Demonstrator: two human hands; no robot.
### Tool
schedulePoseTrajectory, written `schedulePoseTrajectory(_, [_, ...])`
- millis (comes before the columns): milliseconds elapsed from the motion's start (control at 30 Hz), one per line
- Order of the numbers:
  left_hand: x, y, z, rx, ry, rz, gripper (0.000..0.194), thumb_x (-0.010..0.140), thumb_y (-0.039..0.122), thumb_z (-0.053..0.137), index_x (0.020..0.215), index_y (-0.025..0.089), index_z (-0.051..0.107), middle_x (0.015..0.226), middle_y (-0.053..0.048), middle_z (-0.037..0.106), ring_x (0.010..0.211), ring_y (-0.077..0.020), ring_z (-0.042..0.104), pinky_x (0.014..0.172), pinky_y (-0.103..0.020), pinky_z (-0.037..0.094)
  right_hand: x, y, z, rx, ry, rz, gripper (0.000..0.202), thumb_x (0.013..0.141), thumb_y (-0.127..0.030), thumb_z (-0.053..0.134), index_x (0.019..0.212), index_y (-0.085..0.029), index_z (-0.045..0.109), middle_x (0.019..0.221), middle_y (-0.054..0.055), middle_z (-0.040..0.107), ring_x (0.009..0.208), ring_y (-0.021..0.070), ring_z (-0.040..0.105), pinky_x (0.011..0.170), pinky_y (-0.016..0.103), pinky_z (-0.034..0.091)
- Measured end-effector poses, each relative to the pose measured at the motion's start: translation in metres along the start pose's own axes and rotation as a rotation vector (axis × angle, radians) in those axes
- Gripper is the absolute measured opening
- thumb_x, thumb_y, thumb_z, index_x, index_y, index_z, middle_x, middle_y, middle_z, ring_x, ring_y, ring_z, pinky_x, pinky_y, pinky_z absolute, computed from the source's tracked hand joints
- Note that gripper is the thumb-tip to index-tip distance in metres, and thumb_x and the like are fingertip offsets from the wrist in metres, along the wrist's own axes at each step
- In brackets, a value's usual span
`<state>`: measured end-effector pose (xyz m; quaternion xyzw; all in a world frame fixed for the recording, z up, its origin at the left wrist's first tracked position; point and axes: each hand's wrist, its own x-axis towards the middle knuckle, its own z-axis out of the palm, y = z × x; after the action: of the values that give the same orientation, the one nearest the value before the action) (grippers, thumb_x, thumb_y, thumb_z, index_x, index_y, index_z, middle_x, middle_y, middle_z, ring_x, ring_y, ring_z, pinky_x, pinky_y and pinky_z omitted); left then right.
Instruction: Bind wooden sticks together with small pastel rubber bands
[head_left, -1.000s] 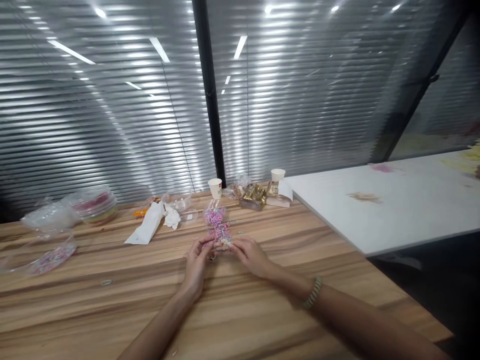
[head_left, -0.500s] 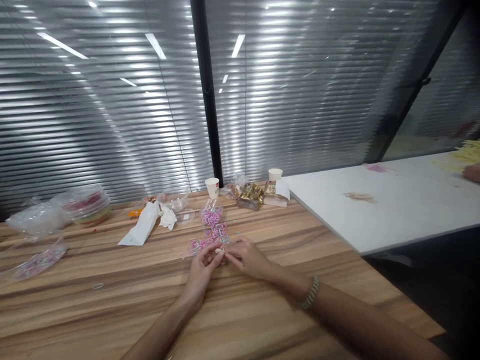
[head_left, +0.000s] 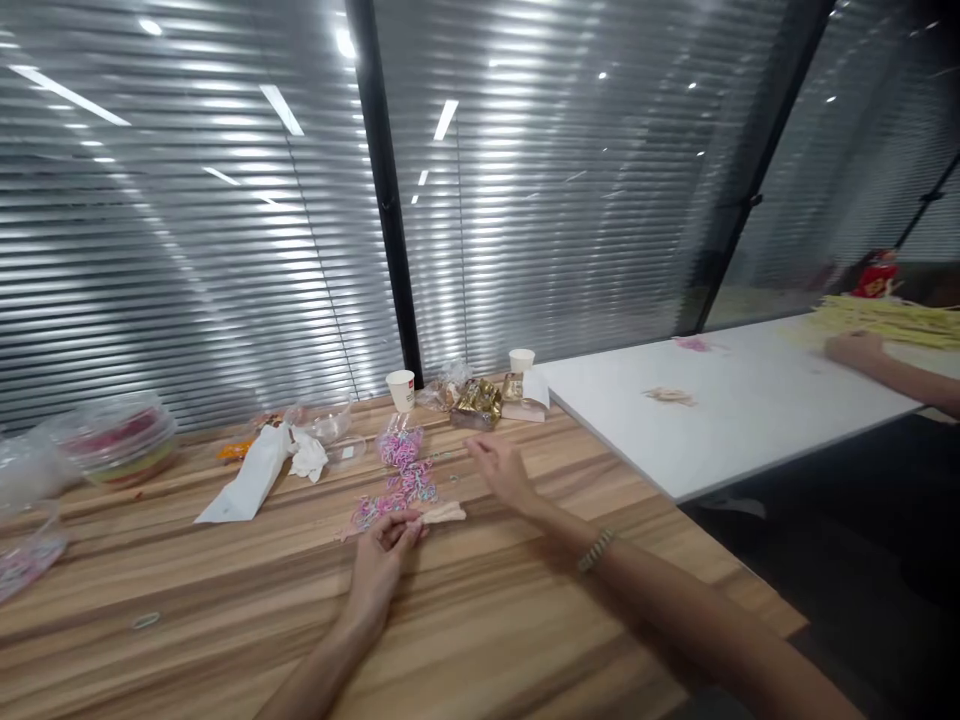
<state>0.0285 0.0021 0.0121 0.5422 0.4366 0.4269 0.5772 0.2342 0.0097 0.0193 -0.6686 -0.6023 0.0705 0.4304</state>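
Between the thumb and fingers of my left hand [head_left: 384, 558] is one end of a small beige bundle [head_left: 444, 513], which points to the right. My right hand [head_left: 501, 470] is raised apart from it, to the right and farther back. Its fingers are together, and whether anything tiny is between them is too small to tell. Just behind my left hand lies a loose pile of pink, purple and blue clips or rings [head_left: 416, 482]. A clear bag [head_left: 400, 445] of the same pieces stands behind the pile.
Paper cups [head_left: 401, 391], gold wrappers [head_left: 477, 402], a white paper sleeve [head_left: 247, 480] and plastic tubs [head_left: 120, 440] line the back. On the white table [head_left: 600, 410] lies another beige bundle [head_left: 670, 397]. Another person's hand [head_left: 855, 350] rests near yellow strips [head_left: 900, 318].
My right hand has left my left hand and moved up and to the right. More of the beige bundle shows. The view has swung right, bringing in the other person's forearm.
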Motion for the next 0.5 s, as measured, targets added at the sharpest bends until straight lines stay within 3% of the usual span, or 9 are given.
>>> schedulePoseTrajectory(133, [0.0,0.001,0.001,0.024,-0.006,0.001,0.049,0.052,0.044,0.074,0.082,0.009,0.059,0.081,-0.008,0.066,0.08,-0.0185,0.062,0.083,-0.029,0.046,0.037,0.054,-0.04,-0.127,0.198,0.193,0.067,0.085,-0.051,0.005,0.105,-0.011,0.055,0.095,0.003,0.052,0.073,-0.0078,0.039,0.067,0.001,0.028])
schedulePoseTrajectory(233, [-0.002,0.005,0.002,0.019,0.006,0.003,0.057,0.051,0.046,0.073,0.092,0.009,0.058,0.086,-0.009,0.066,0.081,-0.0193,0.062,0.083,-0.03,0.046,0.049,0.11,-0.084,-0.263,0.291,0.297,0.055,0.085,-0.044,0.013,0.111,-0.015,0.053,0.104,0.003,0.048,0.081,-0.0063,0.038,0.076,0.002,0.03])
schedulePoseTrajectory(367, [-0.005,0.01,0.004,0.024,0.014,-0.03,0.062,0.049,0.048,0.074,0.097,0.011,0.061,0.099,-0.01,0.065,0.089,-0.0208,0.062,0.086,-0.03,0.045,0.039,0.183,-0.154,-0.463,0.329,0.385,0.05,0.081,-0.035,0.026,0.115,-0.009,0.051,0.111,0.009,0.042,0.098,-0.0006,0.036,0.097,0.011,0.031])
schedulePoseTrajectory(500, [-0.004,0.012,0.005,0.09,0.022,-0.058,0.061,0.048,0.053,0.072,0.089,0.01,0.063,0.083,-0.008,0.068,0.08,-0.019,0.062,0.082,-0.027,0.046,0.014,0.242,-0.201,-0.637,0.291,0.441,0.047,0.075,-0.025,0.033,0.117,-0.014,0.049,0.116,0.008,0.039,0.109,0.0069,0.033,0.103,0.022,0.031])
